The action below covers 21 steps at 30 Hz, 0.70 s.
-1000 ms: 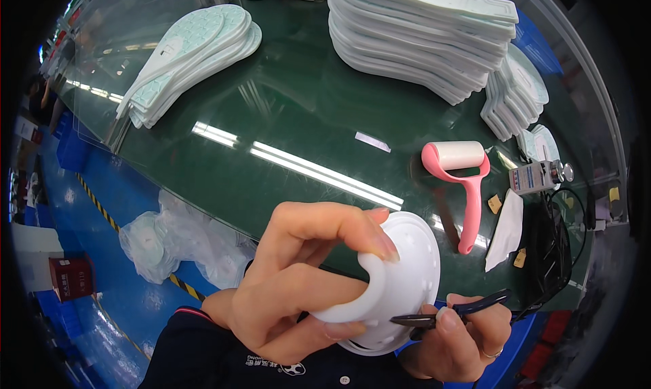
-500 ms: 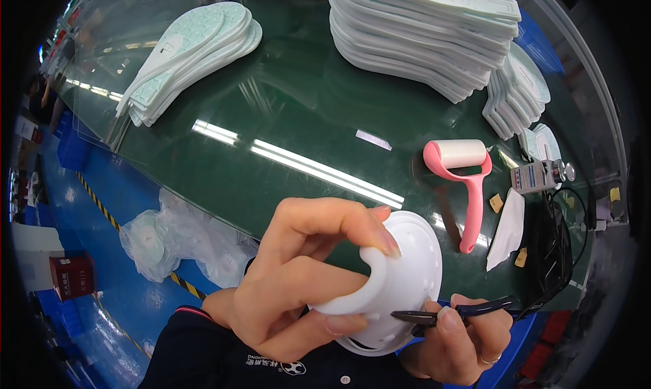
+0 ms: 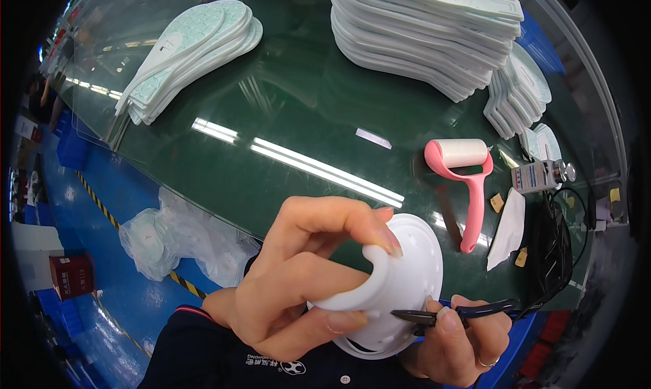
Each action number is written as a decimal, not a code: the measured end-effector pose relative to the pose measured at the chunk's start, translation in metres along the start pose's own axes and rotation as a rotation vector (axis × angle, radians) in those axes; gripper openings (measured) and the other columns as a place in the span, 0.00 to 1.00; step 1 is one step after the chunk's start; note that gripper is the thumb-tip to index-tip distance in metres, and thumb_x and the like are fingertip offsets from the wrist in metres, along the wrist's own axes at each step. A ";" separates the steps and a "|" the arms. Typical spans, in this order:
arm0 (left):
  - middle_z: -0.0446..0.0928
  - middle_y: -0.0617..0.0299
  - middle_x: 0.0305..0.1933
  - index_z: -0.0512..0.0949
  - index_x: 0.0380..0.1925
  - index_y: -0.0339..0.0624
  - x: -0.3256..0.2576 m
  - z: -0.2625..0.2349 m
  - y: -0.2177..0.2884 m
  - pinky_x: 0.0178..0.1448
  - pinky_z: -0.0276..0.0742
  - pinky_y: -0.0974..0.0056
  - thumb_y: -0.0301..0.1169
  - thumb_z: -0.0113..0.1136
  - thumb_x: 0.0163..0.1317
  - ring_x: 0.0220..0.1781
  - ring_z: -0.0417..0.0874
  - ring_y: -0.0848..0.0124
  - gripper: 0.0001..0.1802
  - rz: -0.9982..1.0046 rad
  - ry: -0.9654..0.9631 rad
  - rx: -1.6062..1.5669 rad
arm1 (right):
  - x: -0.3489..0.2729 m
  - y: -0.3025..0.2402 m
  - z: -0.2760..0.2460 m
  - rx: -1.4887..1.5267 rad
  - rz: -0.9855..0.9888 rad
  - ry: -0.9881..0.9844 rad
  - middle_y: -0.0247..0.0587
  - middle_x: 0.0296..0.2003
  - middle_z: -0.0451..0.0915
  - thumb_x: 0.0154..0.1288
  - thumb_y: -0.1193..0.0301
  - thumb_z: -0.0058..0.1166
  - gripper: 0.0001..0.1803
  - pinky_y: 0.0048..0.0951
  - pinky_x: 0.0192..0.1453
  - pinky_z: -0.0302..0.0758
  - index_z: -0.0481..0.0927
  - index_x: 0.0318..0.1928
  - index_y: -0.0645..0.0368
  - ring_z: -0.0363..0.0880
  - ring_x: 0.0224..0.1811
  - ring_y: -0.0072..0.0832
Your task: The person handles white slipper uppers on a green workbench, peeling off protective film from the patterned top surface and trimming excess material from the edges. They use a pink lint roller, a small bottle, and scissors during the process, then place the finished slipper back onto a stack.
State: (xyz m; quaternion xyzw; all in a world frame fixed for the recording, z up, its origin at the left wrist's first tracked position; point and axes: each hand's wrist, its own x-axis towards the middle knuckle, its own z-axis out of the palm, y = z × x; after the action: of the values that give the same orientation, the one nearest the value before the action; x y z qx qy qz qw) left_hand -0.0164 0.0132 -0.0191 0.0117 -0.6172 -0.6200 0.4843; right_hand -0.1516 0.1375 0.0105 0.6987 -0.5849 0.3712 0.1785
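Note:
In front of my chest, my left hand point(image 3: 298, 280) grips a white moulded plastic part point(image 3: 410, 280), with its fingers and thumb around the thick curved lip. The part is tilted, and its round, flanged side faces right. Small holes or bumps show on its surface. My right hand point(image 3: 458, 341) pinches a pair of small scissors point(image 3: 437, 316) with dark pointed blades and dark blue handles. Their tip lies over the part's lower right area; I cannot tell whether it touches. Right fingertips rest close against the part's rim.
Stacked pale green and white panels stand on the green table point(image 3: 285, 118): a small pile point(image 3: 193, 56) at left, a tall stack point(image 3: 420, 40) at the back. To the right lie a pink lint roller point(image 3: 472, 199), a metal-topped bottle point(image 3: 539, 177), a white strip point(image 3: 507, 229) and a black bag point(image 3: 553, 253).
Hardly anything differs. My hands and the white part have shifted very slightly; the scissors stay at the same spot over the part.

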 end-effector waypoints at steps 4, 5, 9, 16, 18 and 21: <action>0.59 0.44 0.41 0.65 0.21 0.39 0.000 0.001 -0.001 0.59 0.54 0.43 0.28 0.44 0.53 0.41 0.69 0.59 0.05 0.000 0.006 -0.002 | 0.001 -0.001 0.002 0.010 0.013 0.029 0.41 0.31 0.73 0.41 0.83 0.55 0.15 0.20 0.31 0.69 0.79 0.34 0.57 0.72 0.27 0.28; 0.59 0.44 0.41 0.64 0.21 0.39 0.000 0.001 -0.001 0.59 0.54 0.44 0.28 0.44 0.53 0.41 0.69 0.59 0.05 0.000 0.005 -0.003 | 0.001 -0.001 0.002 0.005 0.013 0.025 0.41 0.31 0.73 0.41 0.83 0.55 0.15 0.20 0.31 0.69 0.79 0.35 0.57 0.72 0.27 0.28; 0.59 0.44 0.41 0.64 0.21 0.39 0.000 0.000 0.000 0.59 0.54 0.44 0.28 0.45 0.54 0.41 0.69 0.59 0.06 -0.012 0.007 0.006 | 0.000 -0.003 0.003 0.000 0.032 0.033 0.40 0.31 0.72 0.41 0.83 0.55 0.15 0.20 0.32 0.69 0.79 0.34 0.57 0.72 0.28 0.28; 0.59 0.44 0.42 0.65 0.22 0.39 -0.002 0.003 -0.004 0.59 0.54 0.44 0.29 0.45 0.54 0.41 0.69 0.58 0.06 -0.011 -0.007 0.000 | -0.015 -0.012 0.022 -0.213 0.170 0.172 0.39 0.27 0.67 0.34 0.80 0.59 0.23 0.22 0.23 0.60 0.73 0.38 0.52 0.67 0.21 0.26; 0.58 0.44 0.42 0.66 0.23 0.38 -0.002 0.003 -0.004 0.59 0.54 0.43 0.29 0.46 0.54 0.41 0.69 0.58 0.06 -0.007 -0.021 -0.004 | -0.013 -0.013 0.025 -0.190 0.257 0.236 0.40 0.27 0.66 0.33 0.81 0.58 0.25 0.23 0.23 0.59 0.72 0.39 0.52 0.66 0.22 0.26; 0.58 0.44 0.42 0.66 0.24 0.38 -0.002 0.000 -0.001 0.59 0.53 0.43 0.28 0.46 0.54 0.41 0.69 0.58 0.05 -0.005 -0.022 -0.008 | -0.019 -0.007 0.024 -0.096 0.283 0.384 0.40 0.24 0.65 0.35 0.78 0.56 0.23 0.23 0.24 0.56 0.71 0.39 0.52 0.62 0.22 0.25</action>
State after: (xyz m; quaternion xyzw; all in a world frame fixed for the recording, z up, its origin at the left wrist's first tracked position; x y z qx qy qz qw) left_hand -0.0163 0.0140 -0.0210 0.0045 -0.6200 -0.6236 0.4761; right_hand -0.1385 0.1358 -0.0181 0.5170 -0.6494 0.4902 0.2657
